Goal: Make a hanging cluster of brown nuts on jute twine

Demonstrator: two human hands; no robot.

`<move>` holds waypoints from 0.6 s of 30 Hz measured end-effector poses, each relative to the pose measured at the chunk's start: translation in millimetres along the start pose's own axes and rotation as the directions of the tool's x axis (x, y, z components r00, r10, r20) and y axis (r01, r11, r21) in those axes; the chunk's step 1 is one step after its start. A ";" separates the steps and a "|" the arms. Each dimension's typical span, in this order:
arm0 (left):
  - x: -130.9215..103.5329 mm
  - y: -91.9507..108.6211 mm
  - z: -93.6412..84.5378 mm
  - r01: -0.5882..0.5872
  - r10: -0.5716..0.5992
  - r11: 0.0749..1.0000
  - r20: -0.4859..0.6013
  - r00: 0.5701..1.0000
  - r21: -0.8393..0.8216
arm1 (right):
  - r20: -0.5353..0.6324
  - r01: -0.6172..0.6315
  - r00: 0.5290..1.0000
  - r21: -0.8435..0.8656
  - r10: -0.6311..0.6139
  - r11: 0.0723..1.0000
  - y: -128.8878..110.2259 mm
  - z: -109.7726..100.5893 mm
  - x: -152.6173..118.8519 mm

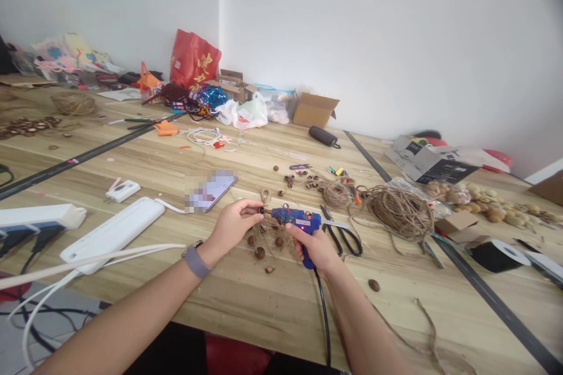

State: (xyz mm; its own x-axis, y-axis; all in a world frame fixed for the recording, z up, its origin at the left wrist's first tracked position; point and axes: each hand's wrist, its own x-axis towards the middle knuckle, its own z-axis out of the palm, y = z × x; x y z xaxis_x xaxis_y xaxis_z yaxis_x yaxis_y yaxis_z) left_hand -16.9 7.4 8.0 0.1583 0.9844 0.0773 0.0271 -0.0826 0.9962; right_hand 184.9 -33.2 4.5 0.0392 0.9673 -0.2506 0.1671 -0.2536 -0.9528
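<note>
The right hand (pixel 315 249), closed round the blue plastic glue gun (pixel 307 222), should squeeze gently while the left hand (pixel 235 224) (fingertips pinching a small dark brown piece (pixel 261 210)) braces steadily.

Free passage over desk (pixel 264 155) behind phone (pixel 215 190). Right side: scissors (pixel 352 238), twine ball (pixel 400 212) obstruct. Between arms (pixel 145 299), glue gun cord (pixel 324 316).

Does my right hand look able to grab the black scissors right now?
Probably not straight away: your right hand is wrapped around the blue glue gun. The scissors lie close beside it, though, seemingly within reach if it were free.
</note>
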 end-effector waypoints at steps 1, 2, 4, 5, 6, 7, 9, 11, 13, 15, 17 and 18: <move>-0.1 -0.1 0.1 0.000 0.000 1.000 0.001 1.000 -0.002 | 0.000 0.000 1.000 0.001 0.000 1.000 0.0 0.1 -0.1; -0.2 -0.2 0.2 0.001 -0.001 1.000 0.003 1.000 -0.004 | -0.001 0.000 1.000 0.002 0.000 1.000 0.0 0.3 -0.2; -0.4 -0.4 0.4 0.000 0.000 1.000 0.003 1.000 -0.006 | -0.004 -0.003 1.000 0.006 0.003 1.000 -0.2 0.4 -0.6; -0.5 -0.5 0.4 -0.002 0.002 1.000 0.003 1.000 -0.004 | -0.008 -0.003 1.000 0.008 0.003 1.000 -0.3 0.5 -0.8; -0.5 -0.6 0.3 -0.004 0.004 1.000 0.004 1.000 -0.003 | -0.010 -0.001 1.000 0.009 0.002 1.000 -0.4 0.5 -1.0; -0.5 -0.8 0.1 -0.007 0.007 1.000 0.004 1.000 -0.003 | -0.008 0.002 1.000 0.007 -0.002 1.000 -0.5 0.5 -1.2; -0.2 -1.3 -0.3 -0.010 0.010 1.000 0.005 1.000 -0.006 | -0.001 0.012 1.000 0.002 -0.012 1.000 -0.8 0.5 -1.5; 0.1 -2.1 -0.6 -0.014 0.014 1.000 0.007 1.000 -0.009 | 0.006 0.018 1.000 -0.003 -0.018 1.000 -1.0 0.8 -1.8; 0.4 -2.8 -0.7 -0.015 0.015 1.000 0.006 1.000 -0.012 | 0.000 0.015 1.000 -0.005 -0.015 1.000 -1.4 1.1 -2.0; 0.5 -3.1 -0.5 -0.012 0.012 1.000 0.007 1.000 -0.017 | -0.011 0.011 1.000 -0.002 -0.011 1.000 -1.8 1.5 -2.3; 0.3 -2.7 -0.3 -0.007 0.007 1.000 0.009 1.000 -0.019 | -0.019 0.013 1.000 0.001 -0.013 1.000 -2.2 1.8 -2.6; 0.1 -2.3 -0.2 -0.005 0.005 1.000 0.009 1.000 -0.017 | -0.020 0.013 1.000 0.000 -0.013 1.000 -2.4 2.0 -2.7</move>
State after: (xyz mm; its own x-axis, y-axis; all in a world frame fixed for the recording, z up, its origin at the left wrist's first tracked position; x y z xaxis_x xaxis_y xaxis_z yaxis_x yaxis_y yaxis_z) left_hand -17.1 7.7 5.7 0.1674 0.9825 0.0818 0.0094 -0.0845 0.9964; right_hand 182.4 -35.3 7.1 0.0564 0.9705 -0.2345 0.1681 -0.2407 -0.9559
